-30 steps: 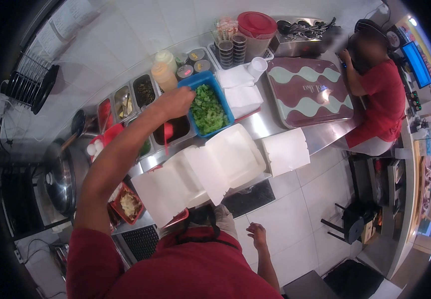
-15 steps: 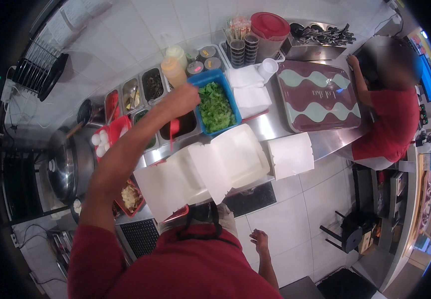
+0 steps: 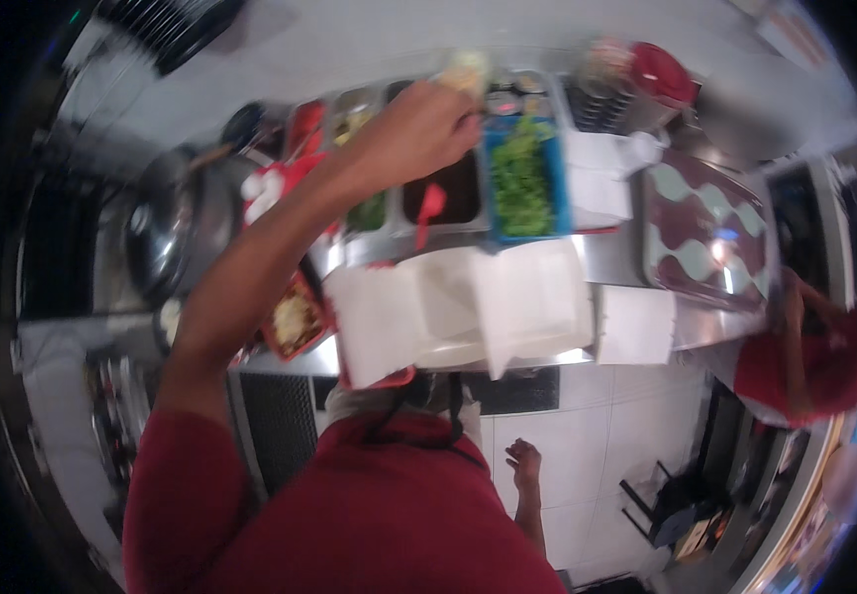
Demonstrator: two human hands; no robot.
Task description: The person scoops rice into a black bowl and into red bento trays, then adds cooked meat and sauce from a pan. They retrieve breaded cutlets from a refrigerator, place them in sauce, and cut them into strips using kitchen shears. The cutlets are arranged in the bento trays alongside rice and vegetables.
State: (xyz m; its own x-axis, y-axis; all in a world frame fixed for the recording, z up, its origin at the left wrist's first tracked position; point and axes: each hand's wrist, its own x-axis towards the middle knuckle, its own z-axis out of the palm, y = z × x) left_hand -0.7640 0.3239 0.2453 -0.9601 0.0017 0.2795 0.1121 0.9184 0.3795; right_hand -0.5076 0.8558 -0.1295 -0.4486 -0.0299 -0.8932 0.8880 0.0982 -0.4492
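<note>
My left hand reaches over the row of food wells, its fingers curled and smeared by motion. I cannot tell whether it holds anything. Just beyond it a squeeze bottle shows, partly hidden. To its right stands a blue tub of green lettuce. Beneath the hand is a well of dark sauce with a red ladle. Nearer me, two white takeaway boxes lie with lids raised, side by side. My right hand hangs low by my side, fingers loosely bent, with nothing seen in it.
A large lidded pot and white eggs stand at the left. A red container of shredded food sits left of the boxes. Napkins, a patterned tray and a white card sheet lie rightward. A person in red is far right.
My left hand has moved from the lettuce tub's rim toward the squeeze bottle. The view has swung, shifting the counter rightward. The other person's arm has drawn back from the tray's far side.
</note>
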